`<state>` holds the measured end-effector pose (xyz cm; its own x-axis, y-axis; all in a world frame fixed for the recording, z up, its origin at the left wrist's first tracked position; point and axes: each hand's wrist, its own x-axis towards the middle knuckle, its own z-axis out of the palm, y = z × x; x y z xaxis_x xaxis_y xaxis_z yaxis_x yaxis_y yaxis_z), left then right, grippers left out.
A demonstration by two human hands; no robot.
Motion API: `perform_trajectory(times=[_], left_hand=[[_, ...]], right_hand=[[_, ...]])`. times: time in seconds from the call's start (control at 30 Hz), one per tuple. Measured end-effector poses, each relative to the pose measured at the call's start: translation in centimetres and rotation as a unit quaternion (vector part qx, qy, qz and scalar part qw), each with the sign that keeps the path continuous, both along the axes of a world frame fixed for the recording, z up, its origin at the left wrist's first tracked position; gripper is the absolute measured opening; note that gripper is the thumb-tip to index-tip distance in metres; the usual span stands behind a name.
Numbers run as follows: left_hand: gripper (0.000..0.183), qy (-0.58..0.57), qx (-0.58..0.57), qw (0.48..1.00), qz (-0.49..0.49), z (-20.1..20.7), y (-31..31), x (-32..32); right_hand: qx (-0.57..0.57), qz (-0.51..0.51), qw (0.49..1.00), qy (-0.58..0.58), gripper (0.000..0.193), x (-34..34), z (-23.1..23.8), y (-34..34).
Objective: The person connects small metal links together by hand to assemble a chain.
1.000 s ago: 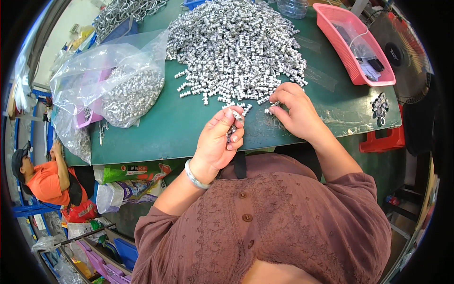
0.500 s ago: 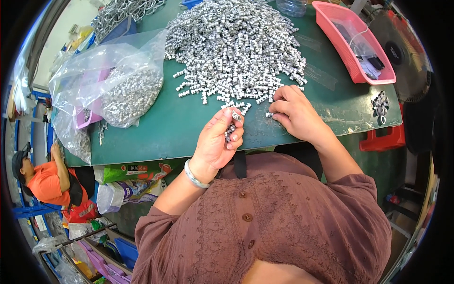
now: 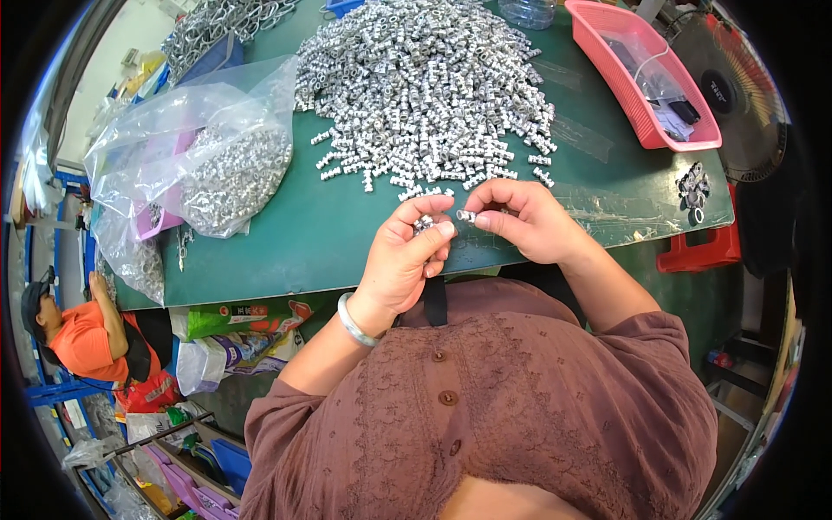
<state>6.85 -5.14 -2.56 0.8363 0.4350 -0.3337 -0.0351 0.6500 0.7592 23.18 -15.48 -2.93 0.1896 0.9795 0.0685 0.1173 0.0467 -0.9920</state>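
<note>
In front of my body, near the table's front edge, my two hands are close together. My right hand [image 3: 530, 221] pinches one small silver ribbed metal fitting [image 3: 466, 216] between thumb and fingertips, held out toward the left hand. My left hand [image 3: 403, 251], with a pale bangle on the wrist, is curled around several similar metal pieces [image 3: 424, 225], partly hidden by its fingers. Just beyond the hands spreads a large heap of the same silver fittings [image 3: 425, 87], with a few loose ones along its near edge.
The green table [image 3: 251, 269] carries a clear plastic bag [image 3: 238, 173] of small metal parts at left. A pink basket [image 3: 646, 104] and a small pile of dark rings [image 3: 694, 195] are at right. A fan [image 3: 724, 87] stands beyond. A person in orange [image 3: 87, 338] is at far left.
My right hand has lifted a fitting off the table and brought it left, beside my left hand. My left thumb has shifted over the pieces in its grasp.
</note>
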Motion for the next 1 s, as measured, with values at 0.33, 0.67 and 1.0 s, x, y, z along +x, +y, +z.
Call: perform_trajectory(times=[0.33, 0.67, 1.0], left_hand=[[0.014, -0.016, 0.02, 1.0, 0.01, -0.2, 0.1, 0.1], [0.014, -0.026, -0.065, 0.997, 0.02, -0.6, 0.6, -0.3], [0.013, -0.069, -0.201, 0.977, 0.003, -1.2, 1.1, -0.5]], right_hand=[[-0.036, 0.023, 0.989, 0.143, 0.014, -0.9, 0.4, 0.3], [-0.041, -0.011, 0.995, 0.085, 0.016, -0.4, 0.6, -0.1], [0.074, -0.14, 0.936, -0.313, 0.011, 1.2, -0.2, -0.3]])
